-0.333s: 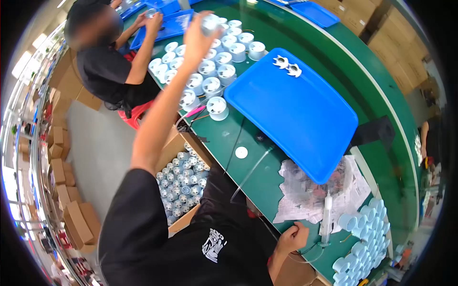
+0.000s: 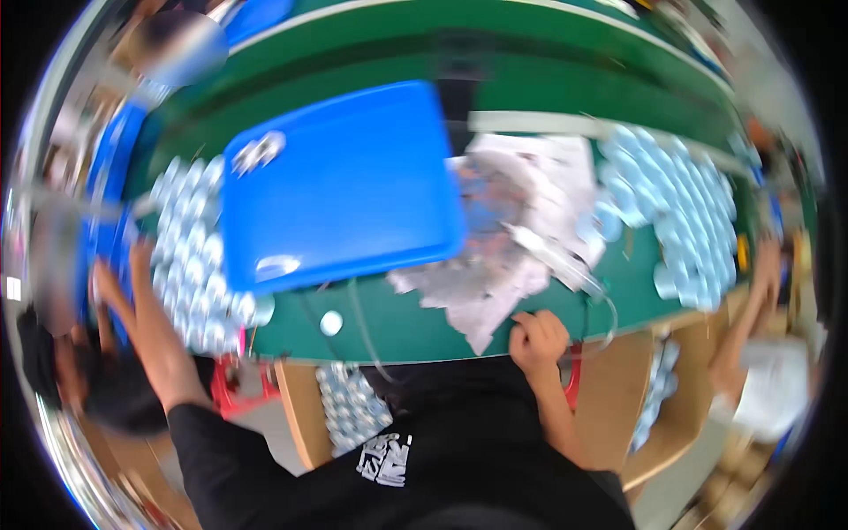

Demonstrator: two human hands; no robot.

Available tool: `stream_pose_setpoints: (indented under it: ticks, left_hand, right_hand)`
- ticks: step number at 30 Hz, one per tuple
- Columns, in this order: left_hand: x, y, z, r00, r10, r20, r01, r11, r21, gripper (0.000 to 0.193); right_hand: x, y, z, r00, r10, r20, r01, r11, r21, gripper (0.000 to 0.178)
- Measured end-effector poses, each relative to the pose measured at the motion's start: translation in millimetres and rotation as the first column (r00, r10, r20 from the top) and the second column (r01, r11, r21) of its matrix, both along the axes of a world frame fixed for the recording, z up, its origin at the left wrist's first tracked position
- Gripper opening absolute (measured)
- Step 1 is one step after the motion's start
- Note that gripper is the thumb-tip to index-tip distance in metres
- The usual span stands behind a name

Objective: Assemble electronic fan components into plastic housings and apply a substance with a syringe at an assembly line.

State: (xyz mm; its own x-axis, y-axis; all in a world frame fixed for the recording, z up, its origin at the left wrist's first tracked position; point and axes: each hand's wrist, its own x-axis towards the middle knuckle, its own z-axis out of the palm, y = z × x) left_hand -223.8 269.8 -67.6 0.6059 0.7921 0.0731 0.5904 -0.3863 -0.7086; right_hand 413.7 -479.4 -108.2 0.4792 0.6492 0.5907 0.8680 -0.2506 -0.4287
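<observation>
At the far left, my left arm stretches out beside rows of pale blue cups (image 2: 190, 256). My left hand (image 2: 128, 287) is smeared by motion, and what it holds, if anything, does not show. Close to the table's front edge, my right hand (image 2: 539, 340) is closed with its fingers curled in, and I see nothing in it. Just beyond it lies a white syringe-like tube (image 2: 549, 256) with a thin clear hose (image 2: 612, 322). A blue tray (image 2: 344, 194) carries small white star-shaped parts (image 2: 258, 153) in its far left corner.
Paper sheets (image 2: 565, 168) lie under a clear plastic bag (image 2: 499, 199) right of the tray. More pale blue cups (image 2: 685, 221) crowd the right side. A white disc (image 2: 331, 323) lies near the front edge. Below stands a cardboard box (image 2: 302, 415) of cups. Co-workers sit at both sides.
My view has swung round to the right and blurred. My left hand, earlier raised over the cups with a clear cup-like piece, is now at their left side. My right hand stays curled.
</observation>
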Motion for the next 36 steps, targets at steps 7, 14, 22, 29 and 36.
stream_pose_setpoints:
  ticks: [7, 14, 22, 29, 36]
  left_hand:
    - [41.7, -52.4, 57.6, 0.512, 0.216, 0.831, -0.074, 0.975, -0.208, 0.046]
    - [308.4, -380.8, 102.7, 0.046, 0.096, 0.994, 0.525, 0.844, -0.106, 0.023]
    - [474.6, -621.7, 65.0, 0.017, 0.586, 0.810, 0.794, 0.484, -0.367, 0.017]
    - [575.5, -709.9, 25.8, 0.082, 0.169, 0.982, 0.867, 0.474, -0.154, 0.074]
    - [595.6, -650.8, 20.6, 0.040, 0.436, 0.899, 0.859, 0.444, -0.253, 0.057]
  right_hand:
    - [25.9, -41.5, 46.1, 0.891, -0.300, -0.341, 0.391, 0.888, 0.240, 0.025]
    - [133.1, -119.7, 60.0, 0.692, -0.713, -0.112, 0.695, 0.700, -0.165, 0.035]
    - [93.3, -97.1, 78.9, 0.890, -0.400, -0.217, 0.431, 0.894, 0.123, 0.012]
    - [-6.4, -49.1, 83.8, 0.301, 0.269, -0.915, 0.240, 0.907, 0.345, 0.009]
    - [13.0, -49.2, 55.6, -0.040, 0.497, -0.867, 0.292, 0.836, 0.466, 0.033]
